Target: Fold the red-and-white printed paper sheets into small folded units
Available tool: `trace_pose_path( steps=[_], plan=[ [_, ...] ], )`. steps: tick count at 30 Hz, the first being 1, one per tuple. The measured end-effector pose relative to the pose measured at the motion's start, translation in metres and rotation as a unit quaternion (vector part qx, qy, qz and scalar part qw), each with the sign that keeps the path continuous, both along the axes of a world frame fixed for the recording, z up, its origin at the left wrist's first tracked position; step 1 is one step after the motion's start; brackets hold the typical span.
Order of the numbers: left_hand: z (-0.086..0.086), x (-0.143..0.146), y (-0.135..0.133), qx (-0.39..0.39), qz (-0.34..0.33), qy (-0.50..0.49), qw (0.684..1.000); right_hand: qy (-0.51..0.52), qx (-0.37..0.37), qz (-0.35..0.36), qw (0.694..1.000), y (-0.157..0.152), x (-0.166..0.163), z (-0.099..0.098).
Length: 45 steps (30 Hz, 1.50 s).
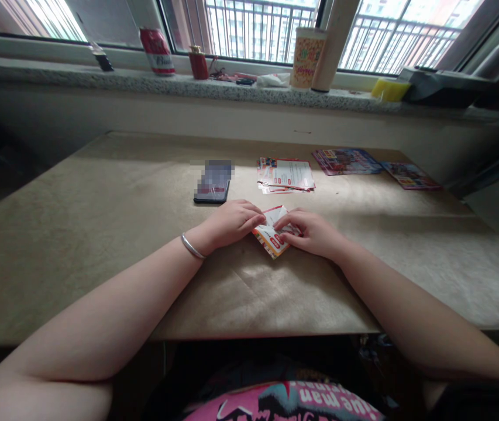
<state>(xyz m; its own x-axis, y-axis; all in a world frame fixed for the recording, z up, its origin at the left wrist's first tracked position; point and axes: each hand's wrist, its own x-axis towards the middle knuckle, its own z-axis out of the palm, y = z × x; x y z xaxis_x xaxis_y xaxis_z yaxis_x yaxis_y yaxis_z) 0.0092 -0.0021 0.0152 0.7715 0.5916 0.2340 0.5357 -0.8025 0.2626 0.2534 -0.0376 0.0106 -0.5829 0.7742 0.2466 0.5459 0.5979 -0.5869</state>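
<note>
A small piece of printed paper [271,241], white with red and orange print, lies on the table in front of me, folded into a diamond-like shape. My left hand [237,223], with a silver bangle at the wrist, holds its left corner between thumb and fingers. On the right side, my right hand [309,233] is closed over the edge, its fingers bent and pressed to the paper and covering that corner. Beyond my hands sits a loose stack of similar printed sheets [291,174].
A phone [213,182] lies beyond my left hand. Colourful printed sheets [346,161] and another small pile [411,175] rest at the table's far right. On the windowsill stand a can [157,52], a red bottle [198,63], a paper cup [307,58] and a yellow sponge [390,90].
</note>
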Motion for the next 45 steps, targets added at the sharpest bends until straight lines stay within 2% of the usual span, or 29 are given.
trace_pose_path(
  steps=[3, 7, 13, 16, 22, 29, 35, 38, 41, 45],
  plan=[
    [0.001, -0.001, 0.0, 0.001, -0.003, 0.012, 1.0, 0.024, -0.007, 0.028, 0.999, 0.0, 0.0, 0.0],
    [0.001, -0.002, -0.003, 0.033, 0.028, 0.032, 0.999, 0.013, -0.003, 0.062, 0.998, -0.001, -0.001, 0.0],
    [0.0, -0.001, -0.008, 0.067, 0.043, 0.058, 0.995, -0.011, 0.023, 0.075, 0.997, 0.002, 0.001, -0.001],
    [0.001, 0.001, -0.01, 0.101, 0.031, 0.076, 0.992, -0.024, 0.048, 0.045, 0.998, 0.005, 0.004, -0.005],
    [0.0, 0.004, -0.016, 0.142, 0.034, 0.128, 0.981, -0.09, 0.08, -0.089, 0.989, 0.012, 0.009, -0.016],
    [-0.009, 0.002, -0.012, 0.139, 0.056, 0.131, 0.98, -0.11, 0.092, -0.111, 0.983, 0.014, 0.011, -0.015],
    [-0.009, 0.002, -0.012, 0.147, 0.102, 0.138, 0.974, -0.081, 0.087, -0.151, 0.981, 0.012, 0.01, -0.012],
    [-0.004, 0.003, -0.013, 0.165, 0.131, 0.128, 0.969, -0.086, 0.068, -0.158, 0.981, 0.011, 0.01, -0.01],
    [0.001, 0.005, -0.014, 0.188, 0.127, 0.132, 0.965, -0.078, 0.025, -0.155, 0.985, 0.012, 0.009, -0.007],
    [0.004, 0.009, -0.017, 0.176, 0.121, 0.159, 0.964, -0.03, -0.052, -0.172, 0.983, 0.013, 0.009, -0.01]
  ],
)
